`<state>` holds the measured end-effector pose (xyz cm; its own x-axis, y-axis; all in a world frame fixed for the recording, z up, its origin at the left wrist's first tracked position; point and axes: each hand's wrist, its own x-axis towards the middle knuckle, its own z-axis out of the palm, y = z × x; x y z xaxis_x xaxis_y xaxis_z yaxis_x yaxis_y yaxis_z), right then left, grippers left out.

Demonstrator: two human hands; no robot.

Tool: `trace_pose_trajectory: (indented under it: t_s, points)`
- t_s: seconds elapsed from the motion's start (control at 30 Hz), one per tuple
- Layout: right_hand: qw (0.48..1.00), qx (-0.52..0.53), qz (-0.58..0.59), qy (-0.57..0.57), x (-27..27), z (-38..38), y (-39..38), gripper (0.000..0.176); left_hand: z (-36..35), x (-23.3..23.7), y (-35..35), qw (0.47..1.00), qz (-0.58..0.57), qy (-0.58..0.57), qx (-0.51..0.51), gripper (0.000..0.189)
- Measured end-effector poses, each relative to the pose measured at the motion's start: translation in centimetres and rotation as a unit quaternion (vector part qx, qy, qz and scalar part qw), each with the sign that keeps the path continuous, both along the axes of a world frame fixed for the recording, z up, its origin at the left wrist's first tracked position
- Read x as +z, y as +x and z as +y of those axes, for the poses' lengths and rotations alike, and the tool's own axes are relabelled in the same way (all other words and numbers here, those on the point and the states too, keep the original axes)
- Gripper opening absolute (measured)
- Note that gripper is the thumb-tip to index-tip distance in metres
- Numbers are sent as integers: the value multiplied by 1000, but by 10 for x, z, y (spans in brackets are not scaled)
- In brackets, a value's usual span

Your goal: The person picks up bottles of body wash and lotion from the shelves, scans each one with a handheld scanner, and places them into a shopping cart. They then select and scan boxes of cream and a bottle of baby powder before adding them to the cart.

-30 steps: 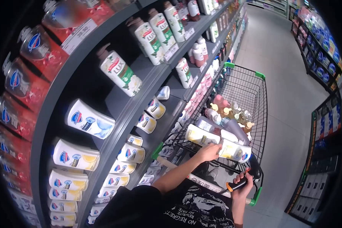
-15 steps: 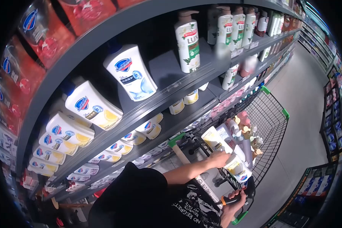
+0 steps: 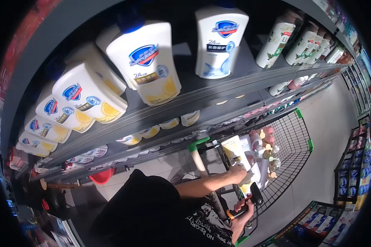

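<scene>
My left hand (image 3: 237,173) is closed on a white and yellow body wash bottle (image 3: 247,188) over the near end of the shopping cart (image 3: 285,138). My fingers and the scanner partly hide this bottle. In my right hand (image 3: 244,214) is a black pistol-shaped handheld scanner (image 3: 256,194) with an orange band, its head close to the bottle. Another white and yellow bottle (image 3: 233,149) lies beyond my left hand in the cart. Several pink, clear and grey bottles are packed beside it.
A shelf to the left carries white Safeguard bottles (image 3: 148,61) and Lux bottles (image 3: 276,43). A red basin (image 3: 102,176) lies on the floor by the shelf. Boxed goods (image 3: 323,218) stand at the lower right, with the aisle floor (image 3: 323,111) beyond the cart.
My view has turned, bringing the Safeguard bottles closer. The bottle in my left hand has moved lower into the cart, and the scanner head has come up in front of it.
</scene>
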<state>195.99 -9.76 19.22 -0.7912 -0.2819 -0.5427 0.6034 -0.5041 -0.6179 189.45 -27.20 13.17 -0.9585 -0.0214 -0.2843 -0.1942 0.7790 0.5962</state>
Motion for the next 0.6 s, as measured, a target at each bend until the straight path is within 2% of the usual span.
trace_pose_trajectory:
  t_s: [0.07,0.13,0.2,0.27,0.3,0.43,0.6]
  points:
    - [999,25,-3,-22,-4,-3,10,27,-1,-3,12,1000,19,-9,6,18]
    - [999,32,-8,-21,-12,-9,25,25,-4,-4,28,1000,-27,-4,9,16]
    - [998,50,-9,-41,-18,-13,41,25,-6,-11,45,1000,-19,3,13,15]
    - [996,72,-5,-56,-25,-13,49,27,-5,-16,56,998,-28,-1,52,14]
    - [996,75,-3,-48,-25,-13,61,27,-6,-15,65,997,-69,-18,36,15]
    - [996,68,-21,-58,-28,-18,108,30,-18,0,111,994,-98,14,35,21]
    - [996,78,-4,-45,-29,-24,155,30,-24,-3,164,997,-70,-4,26,20]
